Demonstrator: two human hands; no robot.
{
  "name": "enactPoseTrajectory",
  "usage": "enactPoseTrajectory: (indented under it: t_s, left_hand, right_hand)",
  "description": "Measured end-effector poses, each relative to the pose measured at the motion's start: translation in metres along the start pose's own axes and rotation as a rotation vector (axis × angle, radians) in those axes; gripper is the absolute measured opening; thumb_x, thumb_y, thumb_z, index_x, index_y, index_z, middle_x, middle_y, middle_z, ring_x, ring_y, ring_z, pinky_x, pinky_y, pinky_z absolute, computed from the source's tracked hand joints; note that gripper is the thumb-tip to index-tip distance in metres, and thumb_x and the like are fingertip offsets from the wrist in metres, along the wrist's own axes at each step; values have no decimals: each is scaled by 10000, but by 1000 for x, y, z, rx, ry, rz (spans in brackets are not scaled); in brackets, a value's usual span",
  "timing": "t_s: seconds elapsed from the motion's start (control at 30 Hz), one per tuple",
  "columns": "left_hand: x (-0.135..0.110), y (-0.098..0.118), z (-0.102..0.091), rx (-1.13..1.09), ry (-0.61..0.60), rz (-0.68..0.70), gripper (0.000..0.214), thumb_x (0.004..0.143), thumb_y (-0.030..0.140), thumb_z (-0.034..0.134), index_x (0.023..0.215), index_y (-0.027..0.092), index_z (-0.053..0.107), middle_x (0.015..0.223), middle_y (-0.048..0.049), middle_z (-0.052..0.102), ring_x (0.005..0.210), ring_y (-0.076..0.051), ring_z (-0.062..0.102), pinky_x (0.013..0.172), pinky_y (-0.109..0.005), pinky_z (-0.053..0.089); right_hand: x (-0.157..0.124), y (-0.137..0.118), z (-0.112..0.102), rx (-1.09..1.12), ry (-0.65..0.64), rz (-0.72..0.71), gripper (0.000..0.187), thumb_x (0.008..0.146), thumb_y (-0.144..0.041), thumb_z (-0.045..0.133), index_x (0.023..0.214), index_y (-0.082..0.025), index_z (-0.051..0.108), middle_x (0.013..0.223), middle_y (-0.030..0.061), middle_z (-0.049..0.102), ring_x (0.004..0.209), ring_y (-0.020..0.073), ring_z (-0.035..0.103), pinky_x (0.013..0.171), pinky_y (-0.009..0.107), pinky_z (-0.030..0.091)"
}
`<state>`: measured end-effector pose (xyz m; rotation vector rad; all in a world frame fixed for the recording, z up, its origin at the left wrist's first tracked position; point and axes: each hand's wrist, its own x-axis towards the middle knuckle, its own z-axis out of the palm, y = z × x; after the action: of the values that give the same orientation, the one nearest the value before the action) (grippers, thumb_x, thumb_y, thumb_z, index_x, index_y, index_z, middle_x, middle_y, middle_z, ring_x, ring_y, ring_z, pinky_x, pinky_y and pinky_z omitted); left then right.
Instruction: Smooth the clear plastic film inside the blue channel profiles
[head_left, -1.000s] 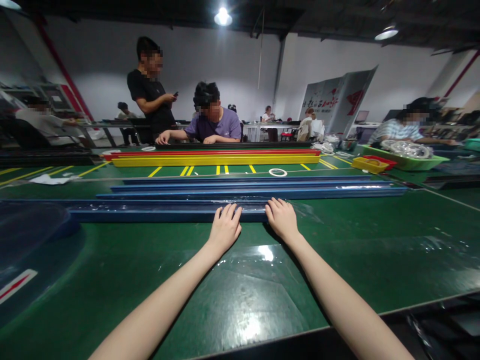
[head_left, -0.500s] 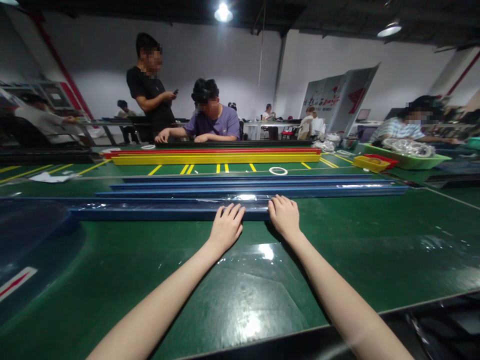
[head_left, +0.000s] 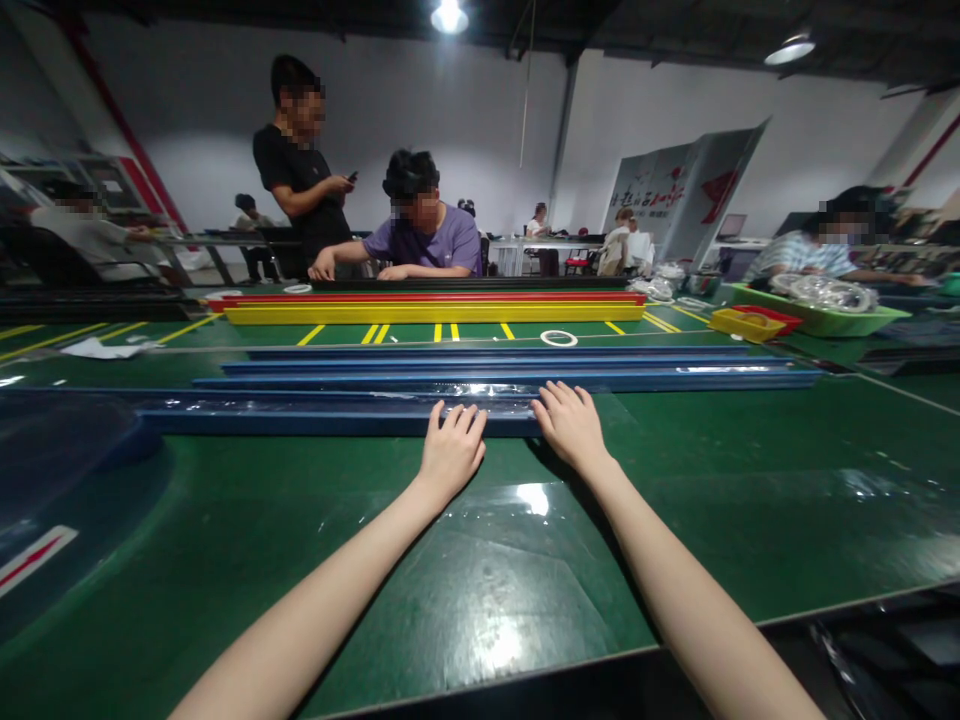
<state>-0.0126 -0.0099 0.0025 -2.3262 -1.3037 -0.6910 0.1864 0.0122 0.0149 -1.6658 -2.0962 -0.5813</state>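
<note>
A long blue channel strip (head_left: 300, 424) lies across the green table (head_left: 720, 480), with clear plastic film (head_left: 345, 404) along its top. My left hand (head_left: 454, 445) rests on its near edge, fingers spread and stretched forward. At its right end my right hand (head_left: 571, 425) lies with fingers apart, fingertips on the film or the strip; which one I cannot tell. Neither hand is closed round anything. Just beyond are several more blue strips (head_left: 645, 379), parallel to the first. A clear sheet (head_left: 510, 570) seems to lie on the table between my forearms.
Yellow (head_left: 435, 315) and red strips (head_left: 427, 299) lie farther back, before a seated person in purple (head_left: 442, 240). A white ring (head_left: 559, 338) lies nearer. Green (head_left: 832, 322) and yellow trays (head_left: 742, 325) stand at right. Dark blue film (head_left: 67, 470) covers the left.
My right hand's fingers have spread a little more, and its fingertips sit slightly farther left. My left hand stays nearly in place. The view has tilted slightly.
</note>
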Motion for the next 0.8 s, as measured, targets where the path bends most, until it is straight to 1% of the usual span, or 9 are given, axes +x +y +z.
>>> enactPoseTrajectory:
  t_s: [0.07,0.13,0.23,0.3,0.37,0.53,0.67,0.73,0.8]
  left_hand:
    - [0,0,0,4,24,-63,381,792,213,391,1162,166,469,1132,-103,536,1071,-230,446,991,-456,167]
    - [0,-1,0,1,38,-91,397,794,208,379,1183,164,448,1179,-110,501,1115,-230,413,987,-452,169]
    - [1,-1,-1,-23,10,-1,435,789,205,387,1224,188,400,1276,-80,420,1185,-220,337,979,-429,192]
    - [1,-1,-1,-46,-31,88,452,784,201,400,1236,204,384,1282,-56,418,1190,-206,331,973,-407,210]
    - [1,0,-1,-55,-53,117,446,784,199,404,1230,205,392,1259,-51,447,1168,-201,358,964,-396,229]
    - [1,1,-2,12,-13,-25,437,793,210,389,1226,158,403,1140,-91,537,1068,-225,445,976,-427,205]
    - [0,0,-2,60,33,-123,436,791,212,388,1221,143,409,1138,-113,530,1072,-248,434,983,-469,170]
    - [1,-1,-1,44,30,-85,428,788,209,394,1213,159,417,1212,-100,480,1121,-243,394,984,-453,182]
    - [2,-2,0,13,0,2,435,783,202,407,1217,184,410,1268,-69,432,1162,-228,354,982,-421,205]
  right_hand:
    - [-1,5,4,-26,-14,56,490,870,-390,186,1102,-120,522,1171,122,519,1112,227,415,928,384,235]
    - [-2,3,8,-47,-47,34,519,864,-407,189,1139,-88,492,1186,149,499,1123,243,403,912,375,257]
    - [-4,-6,9,-59,-73,-43,564,856,-437,187,1190,-62,443,1219,174,459,1149,258,372,904,366,270]
    - [-3,-11,7,-44,-78,-83,566,854,-449,187,1201,-78,436,1237,169,444,1156,255,365,903,367,271]
    - [-2,-12,4,-19,-72,-100,549,854,-450,188,1197,-107,445,1242,149,447,1155,246,368,911,375,263]
    - [0,0,4,6,-43,-15,521,865,-419,167,1167,-126,474,1206,125,490,1127,232,403,919,383,257]
    - [-2,0,10,-6,-58,-74,530,857,-430,195,1183,-108,461,1235,140,457,1143,248,384,907,381,276]
    - [-3,-4,11,-1,-53,-84,542,854,-438,197,1191,-98,452,1242,151,446,1151,255,373,901,384,284]
    - [-4,-9,11,14,-52,-85,550,852,-445,201,1194,-92,449,1244,158,442,1156,261,368,901,389,287]
